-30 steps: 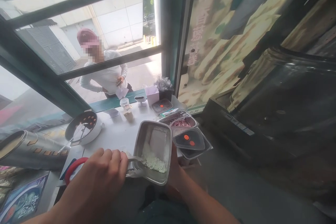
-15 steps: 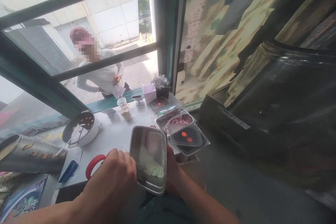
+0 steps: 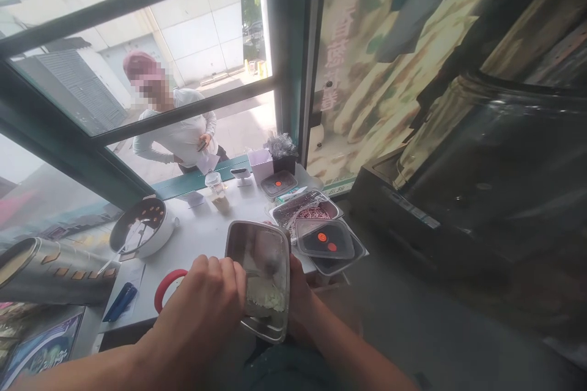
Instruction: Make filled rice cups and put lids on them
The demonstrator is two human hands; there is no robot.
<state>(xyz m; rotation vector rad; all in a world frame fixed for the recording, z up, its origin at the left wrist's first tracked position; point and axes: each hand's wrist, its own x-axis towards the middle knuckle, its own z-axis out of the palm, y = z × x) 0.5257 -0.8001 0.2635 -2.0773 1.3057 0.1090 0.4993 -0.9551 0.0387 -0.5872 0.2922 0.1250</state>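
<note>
- Two-handed work at a metal container [image 3: 263,247], near the body, before the near edge of the bench [image 3: 197,229].
- Clamped on its right side with the right hand [image 3: 300,287], seemingly for steady support.
- Curled at the left rim with the left hand [image 3: 215,287]; impossible to tell whether clamped on anything.
- Tilted, probably to gather the pale food [image 3: 266,299] low.
- Placed just to the right, partly over reddish shreds' [image 3: 314,212] neighbouring tray: orange-marked lid [image 3: 325,238], perhaps leaving the shreds reachable.
</note>
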